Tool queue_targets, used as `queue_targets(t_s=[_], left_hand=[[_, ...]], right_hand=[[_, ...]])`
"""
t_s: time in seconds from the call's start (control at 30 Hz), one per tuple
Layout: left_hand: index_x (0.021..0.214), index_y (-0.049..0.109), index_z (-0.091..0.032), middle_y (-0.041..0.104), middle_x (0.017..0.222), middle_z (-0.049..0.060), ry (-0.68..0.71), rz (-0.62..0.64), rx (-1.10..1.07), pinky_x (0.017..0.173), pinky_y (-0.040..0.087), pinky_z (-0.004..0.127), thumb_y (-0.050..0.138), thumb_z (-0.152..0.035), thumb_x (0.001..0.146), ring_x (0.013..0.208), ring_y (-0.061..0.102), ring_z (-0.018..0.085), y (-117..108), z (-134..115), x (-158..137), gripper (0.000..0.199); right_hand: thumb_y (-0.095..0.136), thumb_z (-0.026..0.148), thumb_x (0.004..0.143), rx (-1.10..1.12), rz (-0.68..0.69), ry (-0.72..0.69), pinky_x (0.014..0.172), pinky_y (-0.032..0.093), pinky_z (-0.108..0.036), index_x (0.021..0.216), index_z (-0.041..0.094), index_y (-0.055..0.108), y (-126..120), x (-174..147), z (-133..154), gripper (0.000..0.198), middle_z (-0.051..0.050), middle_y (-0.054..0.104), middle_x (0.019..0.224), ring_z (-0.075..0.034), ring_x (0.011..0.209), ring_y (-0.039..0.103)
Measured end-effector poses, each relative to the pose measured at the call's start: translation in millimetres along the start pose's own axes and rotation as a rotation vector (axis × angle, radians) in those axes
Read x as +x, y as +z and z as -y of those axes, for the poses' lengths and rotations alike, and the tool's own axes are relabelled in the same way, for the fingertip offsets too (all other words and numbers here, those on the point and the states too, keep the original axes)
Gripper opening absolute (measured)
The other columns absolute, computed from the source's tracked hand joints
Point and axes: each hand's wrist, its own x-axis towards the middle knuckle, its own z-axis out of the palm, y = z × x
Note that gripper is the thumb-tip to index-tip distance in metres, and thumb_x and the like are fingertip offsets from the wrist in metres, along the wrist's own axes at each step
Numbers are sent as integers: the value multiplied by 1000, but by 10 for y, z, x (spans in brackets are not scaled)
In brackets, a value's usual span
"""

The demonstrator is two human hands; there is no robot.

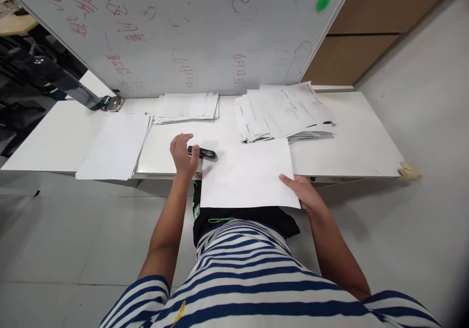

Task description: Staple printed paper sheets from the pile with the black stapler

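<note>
My right hand (304, 191) grips the right front corner of a blank white sheet of paper (247, 176), thumb on top and the other fingers underneath. The sheet overhangs the table's front edge. Whether it is one sheet or several I cannot tell. Left of the paper, my left hand (185, 156) is raised with thumb and fingers apart and nothing gripped. Just beyond its thumb lies a black stapler (208, 153), partly hidden by the hand and close to the paper's left edge.
On the white table (366, 142) are a printed paper pile (282, 110) at back right, a smaller stack (186, 107) at the back, and blank sheets (110, 147) overhanging the front left. A whiteboard (205, 34) stands behind; a clear bottle (78, 91) leans at left.
</note>
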Motion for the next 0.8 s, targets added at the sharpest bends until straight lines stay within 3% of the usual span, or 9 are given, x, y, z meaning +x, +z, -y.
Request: queue_targets(t_s=[0.13, 0.23, 0.33, 0.4, 0.5, 0.63, 0.7, 0.77, 0.8], left_hand=[[132, 57, -20, 61, 138, 14, -6, 327, 72, 120, 30, 51, 60, -57, 90, 143, 41, 34, -1, 53, -164, 56], [132, 58, -20, 60, 140, 13, -21, 371, 72, 119, 32, 46, 60, -53, 90, 141, 43, 32, 39, 48, -227, 53], [132, 59, -21, 59, 141, 13, -43, 356, 67, 120, 32, 46, 61, -51, 90, 142, 42, 32, 61, 41, -237, 52], [132, 59, -22, 60, 141, 13, -65, 356, 68, 120, 32, 47, 62, -48, 89, 143, 42, 32, 69, 35, -229, 50], [135, 58, -22, 58, 143, 14, -101, 349, 54, 122, 28, 49, 60, -44, 90, 146, 39, 32, 66, -12, -229, 50], [154, 35, -20, 34, 163, 16, -298, 248, 3, 126, 7, 59, 45, -56, 96, 158, 11, 34, -12, -280, -323, 69], [158, 25, -22, 23, 168, 14, -395, 157, -207, 128, 7, 55, 30, -64, 98, 159, 4, 30, -87, -521, -423, 73], [157, 25, -28, 29, 167, 11, -500, 126, -613, 127, 21, 48, 15, -72, 97, 157, 20, 24, -168, -793, -540, 75], [156, 28, -31, 35, 164, 11, -567, 188, -834, 123, 30, 47, 14, -76, 95, 154, 31, 25, -206, -923, -599, 77]], right_hand=[[84, 49, 72, -104, -146, -36, 59, 58, -28, 84, 20, 76, -334, -336, 281, 33, -6, 79, 79, -21, 68, 73], [85, 52, 70, -180, -387, -223, 61, 57, -31, 87, 20, 78, -592, -580, 455, 37, -10, 79, 88, -21, 70, 72], [87, 53, 68, -100, -594, -447, 71, 59, -34, 92, 22, 79, -632, -703, 522, 40, -13, 78, 105, -23, 83, 74], [89, 55, 62, -28, -613, -459, 72, 60, -35, 87, 22, 78, -529, -672, 493, 43, -12, 78, 103, -24, 84, 73], [91, 58, 54, 50, -488, -352, 65, 62, -36, 81, 22, 76, -316, -517, 378, 47, -9, 78, 89, -25, 75, 73], [85, 57, 65, 79, -410, -420, 72, 65, -39, 93, 23, 74, -76, -354, 262, 45, -10, 79, 98, -29, 90, 75], [83, 53, 71, 115, -431, -471, 79, 65, -38, 100, 22, 73, 90, -309, 229, 44, -10, 78, 107, -29, 102, 74], [80, 52, 75, 181, -441, -492, 85, 64, -36, 104, 22, 72, 342, -262, 171, 43, -10, 77, 114, -26, 107, 73], [77, 53, 78, 213, -442, -502, 88, 63, -35, 106, 21, 71, 498, -235, 127, 43, -10, 76, 116, -25, 107, 73]])
